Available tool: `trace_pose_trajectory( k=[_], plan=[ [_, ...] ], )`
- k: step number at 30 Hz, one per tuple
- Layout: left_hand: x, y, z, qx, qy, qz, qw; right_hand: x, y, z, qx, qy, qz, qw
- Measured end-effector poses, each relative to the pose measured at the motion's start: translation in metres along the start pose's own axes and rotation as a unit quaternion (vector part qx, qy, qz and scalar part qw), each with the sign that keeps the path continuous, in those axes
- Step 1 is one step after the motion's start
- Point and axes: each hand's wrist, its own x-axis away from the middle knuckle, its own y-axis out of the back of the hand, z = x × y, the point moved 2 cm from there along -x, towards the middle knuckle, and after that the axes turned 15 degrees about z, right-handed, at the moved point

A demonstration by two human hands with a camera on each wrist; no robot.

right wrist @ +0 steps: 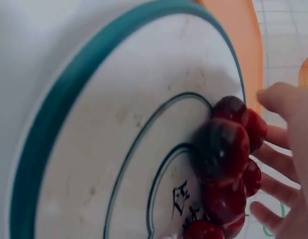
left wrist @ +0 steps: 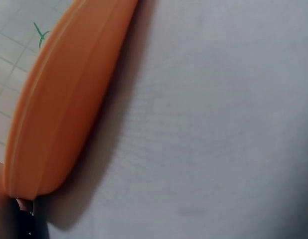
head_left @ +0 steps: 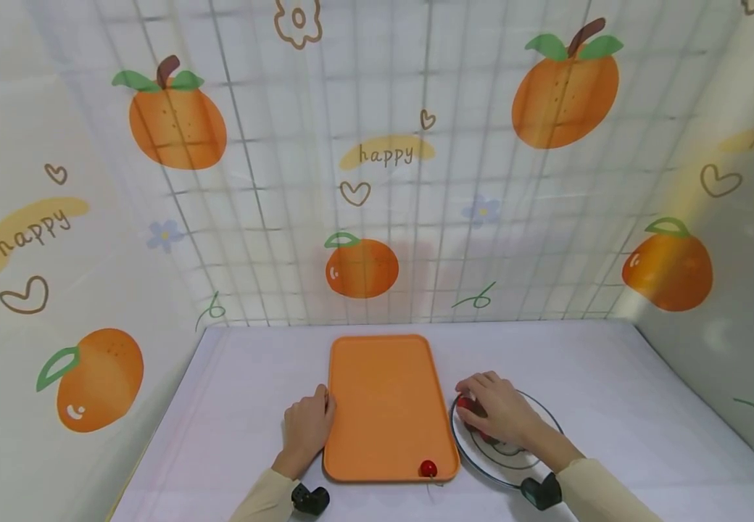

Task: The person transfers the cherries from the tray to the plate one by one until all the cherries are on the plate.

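Observation:
An orange tray lies flat on the table, and its side wall fills the left part of the left wrist view. My left hand grips the tray's left edge with curled fingers. One red cherry with its stem sits inside the tray's near right corner. To the right of the tray is a round white plate with a green rim, bearing several dark red cherries. Over these cherries, my right hand reaches with spread, slightly bent fingers; none is visibly pinched.
The white table extends around the tray and plate. A white printed sheet with oranges and grid lines hangs behind and at both sides. The plate's left rim lies close against the tray's right edge.

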Motion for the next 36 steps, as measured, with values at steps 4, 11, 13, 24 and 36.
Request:
trace_pose_trajectory(
  k=[4,11,13,24,36],
  plan=[
    [-0.001,-0.002,0.002,-0.004,-0.007,-0.009,0.9999,-0.002,0.000,0.006,-0.003,0.039,-0.030,0.9988],
    [-0.002,-0.003,0.004,-0.004,-0.001,0.003,1.0000,-0.006,0.001,0.024,-0.018,0.107,0.047,0.9930],
    [-0.002,-0.002,0.004,-0.003,0.000,0.005,1.0000,-0.006,0.000,0.031,-0.019,0.125,0.073,0.9892],
    [-0.002,-0.002,0.003,0.004,0.001,0.010,0.9999,-0.007,-0.003,0.057,-0.087,0.157,0.179,0.9675],
    [-0.001,0.002,0.001,0.006,0.003,0.007,1.0000,-0.004,-0.010,0.059,-0.111,0.192,0.208,0.9526]
  ],
)
